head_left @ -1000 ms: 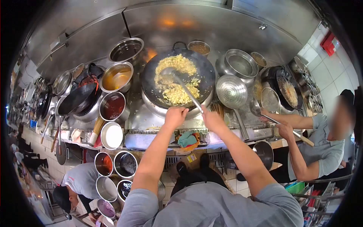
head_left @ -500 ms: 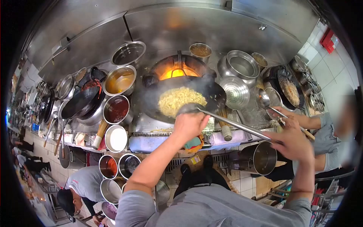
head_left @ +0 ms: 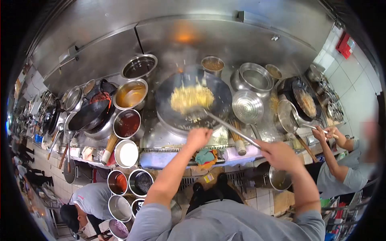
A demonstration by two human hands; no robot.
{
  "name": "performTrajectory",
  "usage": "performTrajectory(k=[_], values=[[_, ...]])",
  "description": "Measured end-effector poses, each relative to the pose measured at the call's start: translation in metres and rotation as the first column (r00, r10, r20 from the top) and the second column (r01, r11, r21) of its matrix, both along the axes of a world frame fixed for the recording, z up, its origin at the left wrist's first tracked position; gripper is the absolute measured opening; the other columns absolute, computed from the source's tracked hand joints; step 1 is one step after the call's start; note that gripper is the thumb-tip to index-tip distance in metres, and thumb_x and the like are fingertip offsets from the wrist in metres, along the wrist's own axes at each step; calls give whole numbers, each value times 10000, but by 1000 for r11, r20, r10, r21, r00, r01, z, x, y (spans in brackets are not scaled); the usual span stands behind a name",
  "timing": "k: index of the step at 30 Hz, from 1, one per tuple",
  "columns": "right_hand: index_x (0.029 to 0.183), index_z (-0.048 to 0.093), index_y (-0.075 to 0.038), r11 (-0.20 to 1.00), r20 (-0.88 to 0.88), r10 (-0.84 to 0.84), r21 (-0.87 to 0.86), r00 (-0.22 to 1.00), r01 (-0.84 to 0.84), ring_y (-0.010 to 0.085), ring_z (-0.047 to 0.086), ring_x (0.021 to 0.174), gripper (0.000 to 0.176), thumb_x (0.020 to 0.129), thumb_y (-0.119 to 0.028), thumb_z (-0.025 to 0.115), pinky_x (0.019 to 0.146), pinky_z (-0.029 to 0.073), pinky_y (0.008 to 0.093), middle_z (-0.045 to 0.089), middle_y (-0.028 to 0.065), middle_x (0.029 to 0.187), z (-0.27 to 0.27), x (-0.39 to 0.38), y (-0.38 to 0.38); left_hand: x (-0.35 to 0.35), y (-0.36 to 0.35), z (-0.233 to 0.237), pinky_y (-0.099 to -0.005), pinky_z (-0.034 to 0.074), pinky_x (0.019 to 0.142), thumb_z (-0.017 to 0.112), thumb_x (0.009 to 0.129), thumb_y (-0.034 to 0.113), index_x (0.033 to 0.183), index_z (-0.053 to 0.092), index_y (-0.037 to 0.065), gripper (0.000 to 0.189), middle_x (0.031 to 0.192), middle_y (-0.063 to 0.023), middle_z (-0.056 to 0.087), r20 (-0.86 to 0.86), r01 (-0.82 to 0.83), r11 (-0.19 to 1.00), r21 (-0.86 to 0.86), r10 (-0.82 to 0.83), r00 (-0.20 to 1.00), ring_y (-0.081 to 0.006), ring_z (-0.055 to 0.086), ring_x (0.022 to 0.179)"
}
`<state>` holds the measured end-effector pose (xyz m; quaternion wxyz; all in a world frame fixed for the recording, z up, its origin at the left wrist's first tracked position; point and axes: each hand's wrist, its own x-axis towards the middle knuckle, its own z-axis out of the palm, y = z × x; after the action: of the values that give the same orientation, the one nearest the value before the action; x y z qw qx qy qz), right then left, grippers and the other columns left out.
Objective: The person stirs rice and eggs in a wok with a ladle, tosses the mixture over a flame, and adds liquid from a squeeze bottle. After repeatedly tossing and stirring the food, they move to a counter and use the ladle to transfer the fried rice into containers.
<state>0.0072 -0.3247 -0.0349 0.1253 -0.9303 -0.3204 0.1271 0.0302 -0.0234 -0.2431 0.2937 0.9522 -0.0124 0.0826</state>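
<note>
Taking the wok [head_left: 224, 95] as the clock's centre, pale yellow crumbled food [head_left: 189, 98] sits inside it, already in small loose pieces, blurred by motion, with a few bits airborne toward 12; whether it is cooked through cannot be told. The left hand [head_left: 199, 138], at 6 o'clock, is curled closed against the near rim, its exact hold hidden. The right hand [head_left: 277, 154], at 4, is closed around the handle of a steel ladle [head_left: 196, 112] whose bowl meets the food. The stainless-steel cooktop [head_left: 159, 140] carries a perforated skimmer [head_left: 247, 105] at 3, red sauce [head_left: 127, 123] at 8 and amber liquid [head_left: 130, 95] at 9. Beyond, a steel wall [head_left: 225, 36] rises at 12; one co-worker [head_left: 345, 172] stands at 4, another [head_left: 92, 199] bends between 7 and 8, over tiled floor [head_left: 263, 197].
</note>
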Motion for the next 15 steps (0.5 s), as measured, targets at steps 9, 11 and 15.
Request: performTrajectory(k=[9, 11, 15], values=[[1252, 618, -262, 972, 119, 95, -224, 988, -66, 365, 649, 775, 403, 852, -216, 604, 696, 518, 473, 680, 143, 830, 30, 22, 12, 9, -6, 33, -481, 514, 577, 570, 913, 389, 747, 693, 98, 356, 619, -150, 628, 225, 107, 994, 27, -111, 968, -379, 626, 585], [1292, 583, -248, 990, 163, 33, -142, 986, -10, 383, 645, 787, 436, 858, -208, 597, 709, 515, 485, 669, 172, 839, -32, 46, 47, 3, -19, -36, -482, 515, 580, 565, 914, 390, 747, 696, 97, 362, 615, -153, 631, 203, 23, 1000, -20, -19, 979, -383, 628, 589], [1358, 515, -228, 996, 219, -46, -59, 975, 60, 396, 645, 790, 487, 877, -183, 581, 714, 518, 488, 649, 210, 828, -56, 42, 69, -48, -40, -37, -477, 515, 566, 561, 912, 396, 719, 686, 98, 377, 608, -155, 632, 110, 48, 996, -78, -39, 993, -383, 632, 591]])
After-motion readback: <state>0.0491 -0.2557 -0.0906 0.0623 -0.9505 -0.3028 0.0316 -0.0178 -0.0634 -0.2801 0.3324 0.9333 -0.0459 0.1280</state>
